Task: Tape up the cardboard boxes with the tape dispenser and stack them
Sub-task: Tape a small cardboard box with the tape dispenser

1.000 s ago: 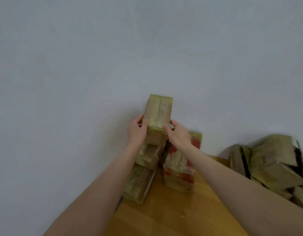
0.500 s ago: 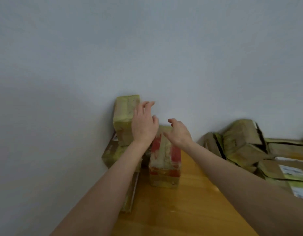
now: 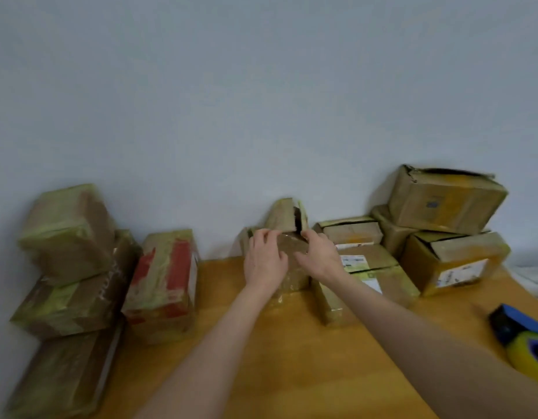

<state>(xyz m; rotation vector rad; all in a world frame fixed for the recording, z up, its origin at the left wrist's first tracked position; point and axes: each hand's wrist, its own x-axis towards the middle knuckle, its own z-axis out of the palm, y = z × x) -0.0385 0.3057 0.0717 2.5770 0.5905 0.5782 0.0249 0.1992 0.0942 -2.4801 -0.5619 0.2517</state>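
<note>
As my left grip [image 3: 266, 261] and right grip [image 3: 320, 257] clasp the small box [image 3: 293, 247], lifting may topple the torn box [image 3: 287, 216] behind.

Brown boxes [image 3: 437, 201], one red-banded [image 3: 165, 276]; blue-yellow tape dispenser [image 3: 521, 337].

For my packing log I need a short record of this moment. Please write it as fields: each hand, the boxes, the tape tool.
left hand: grips small cardboard box from its left
right hand: grips the same box from its right
taped stack: three boxes high, far left, by the wall
red-printed box: stands alone, just right of the stack
untaped boxes: piled at back right, some flaps open
tape dispenser: blue and yellow, lies at right edge, untouched
table: wooden
</note>
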